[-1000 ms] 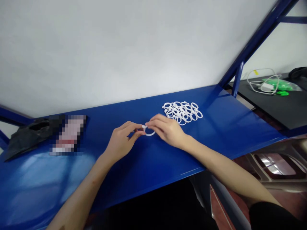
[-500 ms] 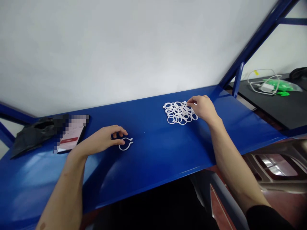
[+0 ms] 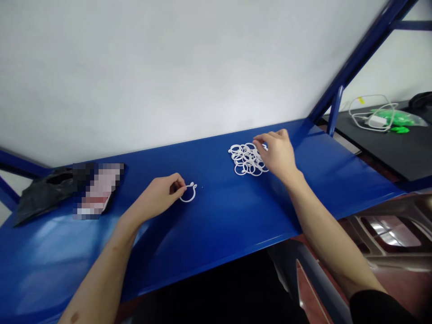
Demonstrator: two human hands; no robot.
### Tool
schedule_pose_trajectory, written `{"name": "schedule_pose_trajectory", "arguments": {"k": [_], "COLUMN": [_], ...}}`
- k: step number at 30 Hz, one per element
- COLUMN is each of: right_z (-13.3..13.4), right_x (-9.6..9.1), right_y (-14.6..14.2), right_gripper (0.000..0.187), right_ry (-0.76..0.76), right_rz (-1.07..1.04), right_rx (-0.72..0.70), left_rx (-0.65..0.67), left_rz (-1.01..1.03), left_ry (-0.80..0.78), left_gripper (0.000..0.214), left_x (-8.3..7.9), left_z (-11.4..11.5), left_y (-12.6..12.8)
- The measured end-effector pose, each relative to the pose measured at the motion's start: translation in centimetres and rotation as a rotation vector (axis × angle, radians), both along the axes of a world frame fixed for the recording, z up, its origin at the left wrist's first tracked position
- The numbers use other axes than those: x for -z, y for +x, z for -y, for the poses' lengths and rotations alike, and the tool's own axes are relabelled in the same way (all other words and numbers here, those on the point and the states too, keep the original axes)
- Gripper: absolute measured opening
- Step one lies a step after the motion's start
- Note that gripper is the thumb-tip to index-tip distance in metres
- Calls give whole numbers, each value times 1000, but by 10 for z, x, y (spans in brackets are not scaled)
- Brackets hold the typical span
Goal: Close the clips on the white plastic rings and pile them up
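My left hand (image 3: 165, 193) pinches a white plastic curtain ring (image 3: 188, 200) between thumb and fingertips, just over the blue tabletop (image 3: 216, 216). The ring has a small gap with knobbed ends, which face up and to the right. To the right lies a flat heap of similar white rings (image 3: 243, 158), overlapping one another. My right hand (image 3: 276, 150) hovers at the heap's right side, hiding part of it. Its thumb and forefinger are brought together over the rings; what is between them, if anything, cannot be made out.
A phone (image 3: 101, 189), partly blurred out, lies on the left beside a black bag (image 3: 47, 191). Behind the table rises a white wall (image 3: 189, 72). Blue frame bars (image 3: 334, 108) stand at the right, with a white cable (image 3: 354, 121) and green items (image 3: 398, 118) on a black surface beyond.
My left hand has closed on the single ring and moved it right and slightly away from me, turning it. My right hand has shifted left over the heap.
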State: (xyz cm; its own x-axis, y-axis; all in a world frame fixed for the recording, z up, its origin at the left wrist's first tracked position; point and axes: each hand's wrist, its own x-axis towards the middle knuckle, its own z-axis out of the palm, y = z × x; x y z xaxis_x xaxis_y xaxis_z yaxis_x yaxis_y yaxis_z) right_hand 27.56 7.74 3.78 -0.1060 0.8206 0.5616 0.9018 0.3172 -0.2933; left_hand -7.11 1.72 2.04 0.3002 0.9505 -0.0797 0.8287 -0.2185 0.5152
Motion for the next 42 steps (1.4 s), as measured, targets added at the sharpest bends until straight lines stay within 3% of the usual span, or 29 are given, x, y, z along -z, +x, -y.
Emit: {"name": "schedule_pose_trajectory", "arguments": {"k": [2,5,8,12,15,21,26,33,37,42], "right_z": [10,30,48,57,56,52,53,56,51,35], "right_x": [1,9,21,33,34,36,40,38,39,31], "right_y": [-20,-51,-76,-90,-89,-85,-83,-76,-80,-74], "right_gripper": [25,27,29,15,12,15,13,25,24,21], "right_ry": [-46,-264,-486,-519,-476,-339,-227,-181,-158,-82], "right_rz": [-70,-217,-380,-565,-599,-427,-326,-77,-52,-120], "right_rx": [-196,-530,-646,-640,-644,-707,-792,-882,-844,-672], "left_rx": [-28,-104,-223,-288,-277,-168,-113,-7,3,35], "left_rz": [36,86,130,145,225,384,357,333,269,143], "left_ry": [54,165,271,357,314,162,202,254,276,373], "left_gripper": [21,20,21,20,20,24,24,18,18,25], "left_x": [2,7,11,12,11,12,14,22,22,20], "left_z": [3,9,15,20,21,18,21,23,19,12], "left_y": [13,33,49,59,60,59,61,58,55,47]}}
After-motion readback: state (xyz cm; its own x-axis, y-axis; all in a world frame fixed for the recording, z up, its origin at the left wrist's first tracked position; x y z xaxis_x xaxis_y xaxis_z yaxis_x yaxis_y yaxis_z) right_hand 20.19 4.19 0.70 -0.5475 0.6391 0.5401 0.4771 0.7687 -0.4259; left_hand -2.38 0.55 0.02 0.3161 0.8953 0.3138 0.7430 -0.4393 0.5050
